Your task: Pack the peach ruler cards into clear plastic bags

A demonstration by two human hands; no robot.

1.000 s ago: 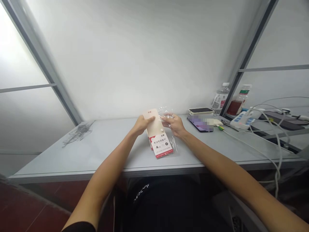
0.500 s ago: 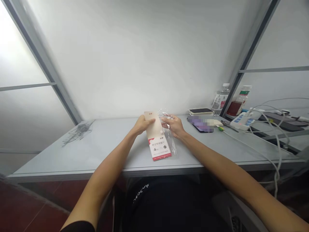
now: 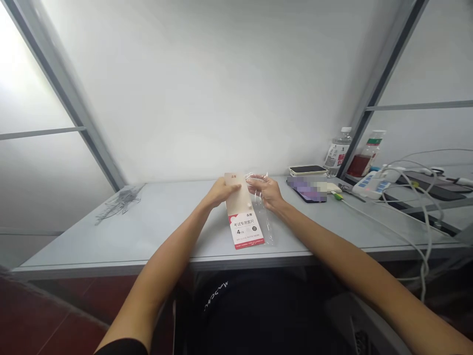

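Pinching the ruler-set card (image 3: 240,222) near its top in my left grip (image 3: 221,192), I clamp the clear plastic sleeve (image 3: 266,222) beside it in my right grip (image 3: 265,192), centre-frame over the counter (image 3: 111,241).

The paper card of the ruler set (image 3: 240,212) has shifted toward 3 o'clock, and its printed end now hangs nearer 6 o'clock, more squarely facing the viewer. The left hand (image 3: 221,192) has closed in on the right hand (image 3: 266,192). The clear plastic sleeve (image 3: 264,222), once billowing, now lies in a narrower strip.
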